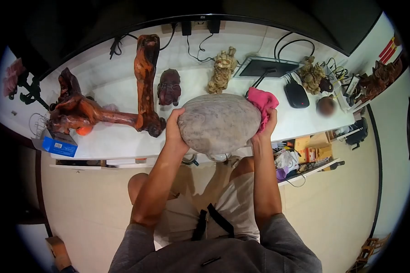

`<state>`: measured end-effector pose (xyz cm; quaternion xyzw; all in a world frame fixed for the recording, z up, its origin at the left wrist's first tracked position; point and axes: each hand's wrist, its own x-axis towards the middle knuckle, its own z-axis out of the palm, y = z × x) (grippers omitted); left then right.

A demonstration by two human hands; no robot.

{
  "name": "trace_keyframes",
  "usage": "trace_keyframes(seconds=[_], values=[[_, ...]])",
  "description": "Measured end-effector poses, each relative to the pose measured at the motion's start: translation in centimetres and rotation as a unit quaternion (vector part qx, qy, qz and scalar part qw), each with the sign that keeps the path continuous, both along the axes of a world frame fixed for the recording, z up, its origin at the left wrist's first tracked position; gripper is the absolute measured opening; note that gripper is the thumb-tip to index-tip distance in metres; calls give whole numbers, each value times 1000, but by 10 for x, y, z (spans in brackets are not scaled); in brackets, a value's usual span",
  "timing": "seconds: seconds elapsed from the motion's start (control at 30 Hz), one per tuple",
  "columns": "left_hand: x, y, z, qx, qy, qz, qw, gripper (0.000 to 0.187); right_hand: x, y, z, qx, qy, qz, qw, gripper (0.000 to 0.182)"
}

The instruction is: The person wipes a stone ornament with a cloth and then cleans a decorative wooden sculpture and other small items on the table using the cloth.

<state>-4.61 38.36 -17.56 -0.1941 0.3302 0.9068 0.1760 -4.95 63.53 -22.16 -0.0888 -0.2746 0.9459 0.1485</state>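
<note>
A large, smooth grey stone, roughly oval, is held between my two hands over the front edge of the white cabinet top. My left hand grips its left side, thumb up along the edge and fingers hidden beneath. At the opposite end, my right hand clasps the stone with a bright pink cloth bunched between palm and stone. Behind the stone stand a dark red carved head and a golden lion-like figurine.
Polished driftwood carvings spread over the left side beside a blue box. A dark tablet-like panel, a black router-like box and a round brown object lie right. Below, an open drawer holds clutter. A television overhangs the back.
</note>
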Motion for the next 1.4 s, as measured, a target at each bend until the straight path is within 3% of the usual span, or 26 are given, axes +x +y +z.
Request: trace_keyframes(seconds=[0.13, 0.43, 0.53, 1.07, 1.23, 1.4], values=[[-8, -1, -2, -9, 9, -7, 1000, 44, -6, -4, -2, -24, -46, -12, 999, 44], [-12, 3, -6, -51, -12, 11, 999, 46, -9, 1, -13, -7, -22, -5, 1000, 44], [-16, -1, -15, -48, 16, 4, 999, 46, -12, -1, -19, 29, -31, -20, 999, 48], [-22, -17, -40, -59, 115, 7, 992, 45, -14, -11, -24, 165, -26, -94, 982, 30], [-24, -19, -46, -152, 198, 36, 968, 45, -9, -16, -19, 180, -6, -111, 977, 19], [-24, -26, -46, -265, 295, 0, 918, 41, -8, -19, -16, 207, -16, -132, 969, 20]])
